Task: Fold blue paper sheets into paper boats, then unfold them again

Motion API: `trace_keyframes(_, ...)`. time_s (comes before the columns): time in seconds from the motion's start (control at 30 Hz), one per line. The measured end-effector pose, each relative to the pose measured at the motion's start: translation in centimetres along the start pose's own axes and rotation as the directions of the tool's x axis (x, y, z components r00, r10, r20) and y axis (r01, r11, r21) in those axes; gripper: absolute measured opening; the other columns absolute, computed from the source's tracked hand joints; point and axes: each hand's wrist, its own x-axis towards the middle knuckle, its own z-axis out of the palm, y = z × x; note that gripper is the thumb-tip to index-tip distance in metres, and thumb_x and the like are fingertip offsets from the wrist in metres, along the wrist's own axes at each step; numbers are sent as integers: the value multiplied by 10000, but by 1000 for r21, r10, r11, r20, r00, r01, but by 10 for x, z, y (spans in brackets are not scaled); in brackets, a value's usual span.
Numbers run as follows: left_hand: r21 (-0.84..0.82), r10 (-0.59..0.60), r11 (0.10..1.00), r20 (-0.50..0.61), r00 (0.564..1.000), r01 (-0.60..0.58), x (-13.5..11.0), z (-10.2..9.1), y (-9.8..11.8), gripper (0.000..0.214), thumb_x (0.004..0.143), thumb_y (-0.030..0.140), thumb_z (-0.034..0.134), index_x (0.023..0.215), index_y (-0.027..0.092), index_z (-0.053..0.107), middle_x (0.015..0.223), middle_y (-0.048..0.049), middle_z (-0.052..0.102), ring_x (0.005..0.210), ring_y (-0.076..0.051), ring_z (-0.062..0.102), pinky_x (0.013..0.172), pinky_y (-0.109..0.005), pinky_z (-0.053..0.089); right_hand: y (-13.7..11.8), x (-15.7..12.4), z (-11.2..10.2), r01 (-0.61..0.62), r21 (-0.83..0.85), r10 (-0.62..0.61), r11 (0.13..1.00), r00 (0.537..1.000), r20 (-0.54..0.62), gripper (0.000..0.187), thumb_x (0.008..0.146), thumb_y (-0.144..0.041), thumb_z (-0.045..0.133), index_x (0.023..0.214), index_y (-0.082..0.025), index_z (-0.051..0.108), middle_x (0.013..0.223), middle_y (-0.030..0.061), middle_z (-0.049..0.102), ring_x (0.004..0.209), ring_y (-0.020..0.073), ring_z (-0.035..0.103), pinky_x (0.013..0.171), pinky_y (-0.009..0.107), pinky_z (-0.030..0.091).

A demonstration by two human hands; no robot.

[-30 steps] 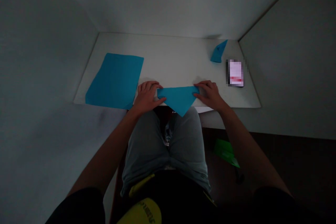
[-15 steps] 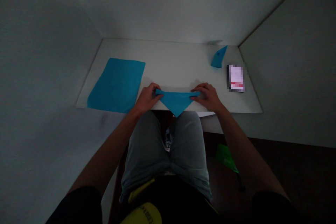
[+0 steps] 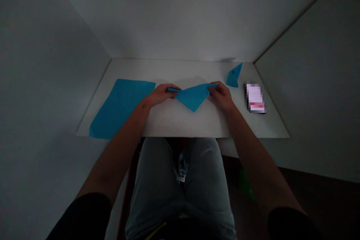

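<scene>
A blue sheet of folded paper [image 3: 193,97], shaped like a triangle with its point toward me, is stretched between my hands over the white table. My left hand [image 3: 163,95] pinches its left corner between thumb and fingers. At the right corner, my right hand [image 3: 221,93] is closed on the paper in the same way. The paper's upper edge looks slightly bent near the right hand.
A flat blue sheet of paper [image 3: 120,107] lies at the left of the white table [image 3: 185,123], partly under my left forearm. A folded blue paper piece [image 3: 234,76] stands at the back right. Nearer lies a pixelated phone-like object [image 3: 255,98]. Walls border the table.
My hands have moved the folded paper away from the table's front edge, farther over the tabletop. Its upper edge, straight before, now bends. The camera view has shifted a little.
</scene>
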Motion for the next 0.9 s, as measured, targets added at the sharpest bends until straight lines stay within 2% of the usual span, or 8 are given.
trace_keyframes(0.1, 26, 21, 999, 117, 993, -24, 24, -12, 0, 208, 853, 324, 804, 1035, 226, 827, 996, -72, 813, 748, -161, 717, 730, -322, 636, 8, 11, -6, -40, 1, 40, 999, 999, 21, 412, 894, -681, 844, 1016, -292, 786, 833, 5, 706, 750, 203, 658, 739, 375, 594)
trace_keyframes(0.23, -1, 80, 997, 119, 990, -80, 39, -22, 1, 244, 808, 307, 780, 1030, 216, 827, 918, -52, 777, 754, -157, 704, 724, -298, 608, 14, 32, -17, -84, -21, 85, 996, 992, 90, 234, 889, -488, 815, 978, -272, 819, 887, 23, 755, 823, 218, 695, 797, 384, 607)
trace_keyframes(0.4, 29, 74, 997, 111, 991, -78, 36, -30, -6, 536, 764, 416, 912, 1259, 241, 806, 794, 10, 689, 665, -149, 653, 612, -258, 535, 18, 55, -21, -29, 18, 25, 999, 981, 192, 360, 794, -451, 918, 1086, -270, 811, 948, 21, 767, 841, 215, 689, 820, 384, 605)
trace_keyframes(0.57, 19, 102, 995, -5, 995, -102, 40, -28, -16, 444, 821, 505, 909, 1149, 216, 828, 863, -30, 742, 746, -161, 697, 687, -280, 577, 26, 54, -19, -32, 19, 27, 999, 975, 218, 412, 811, -528, 973, 1058, -271, 768, 921, 21, 726, 798, 193, 645, 773, 364, 573)
trace_keyframes(0.73, 44, 156, 987, -119, 981, -151, 46, -23, -19, 424, 887, 603, 859, 973, 194, 790, 820, -41, 739, 719, -154, 693, 674, -271, 582, 29, 54, -16, -46, -25, 49, 999, 992, 116, 473, 856, -683, 934, 952, -269, 726, 787, -7, 638, 653, 154, 508, 584, 308, 441)
trace_keyframes(0.8, 60, 142, 989, -151, 978, -134, 47, -20, -20, 425, 911, 608, 843, 921, 196, 740, 762, -31, 718, 701, -154, 694, 673, -268, 586, 28, 56, -14, -16, -36, 20, 999, 995, 98, 523, 876, -742, 901, 902, -266, 685, 750, -15, 607, 658, 157, 515, 602, 311, 462)
trace_keyframes(0.9, 59, 140, 990, -221, 965, -130, 47, -15, -23, 400, 912, 551, 864, 1030, 224, 666, 772, -4, 734, 643, -132, 656, 627, -252, 546, 26, 57, -12, -3, -29, 6, 1000, 996, 91, 570, 871, -784, 888, 926, -280, 629, 776, -14, 648, 691, 171, 583, 645, 324, 528)
